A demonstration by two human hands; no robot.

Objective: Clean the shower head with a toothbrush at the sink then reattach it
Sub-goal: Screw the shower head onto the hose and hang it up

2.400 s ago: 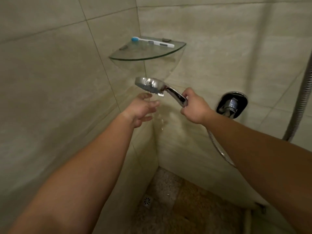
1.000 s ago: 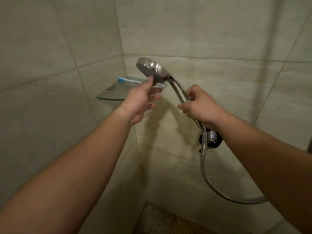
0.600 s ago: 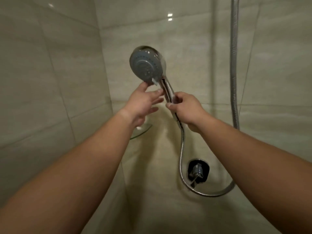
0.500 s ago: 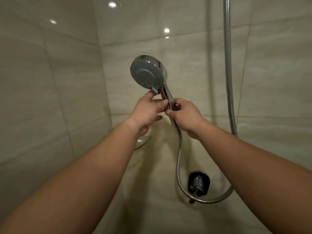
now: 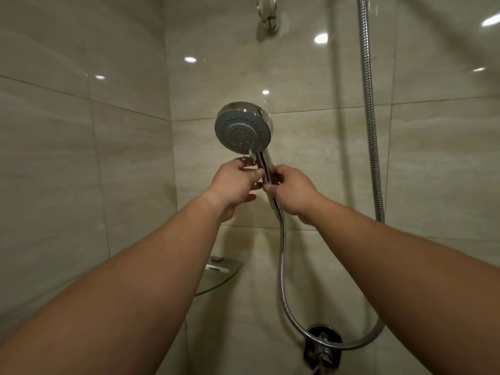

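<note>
1. Head view: the shower head (image 5: 243,127) is up at arm's length in front of the tiled wall, spray face turned to the camera, well below the wall bracket (image 5: 266,12).
2. The right hand (image 5: 293,192) has its fingers wrapped round the chrome handle.
3. The left hand (image 5: 234,186) pinches the handle's neck just under the head.
4. The hose (image 5: 282,266) loops down to the mixer valve (image 5: 322,346); the glass shelf (image 5: 219,277) sits low left.
</note>
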